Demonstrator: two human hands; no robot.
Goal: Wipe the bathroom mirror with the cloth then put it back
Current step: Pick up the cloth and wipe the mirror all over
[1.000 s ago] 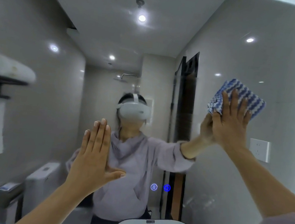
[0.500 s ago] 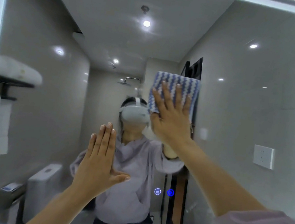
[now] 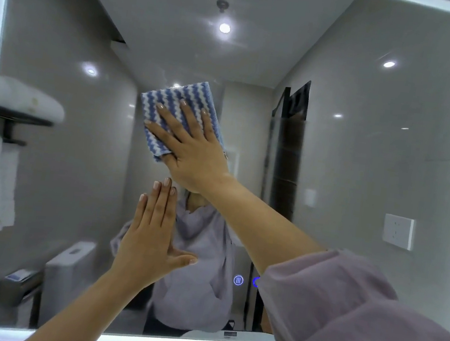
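— Where is the cloth point(image 3: 176, 107) at this moment?

— Flat against the mirror point(image 3: 360, 164), a little left of the middle and in the upper half of the glass. It is folded, with blue and white wavy stripes.

— What holds it there?

— The person's right hand point(image 3: 192, 152). The fingers are spread and straight, lying on the cloth and pressing it to the glass. The forearm reaches up from the lower right, and a pale purple sleeve point(image 3: 363, 323) is pushed back from the wrist.

— And the left hand point(image 3: 150, 240)?

— It is raised below the cloth with nothing in it. The fingers are straight and together, pointing up, and the thumb sticks out to the right. Whether the palm touches the glass cannot be told.

— Anything else in the glass?

— Two blue lit icons point(image 3: 238, 280) near the bottom edge, one half hidden by the sleeve. The reflection shows a white wall socket point(image 3: 397, 231) at the right, towels point(image 3: 0, 191) on a rack at the left, and a toilet point(image 3: 70, 267) below them.
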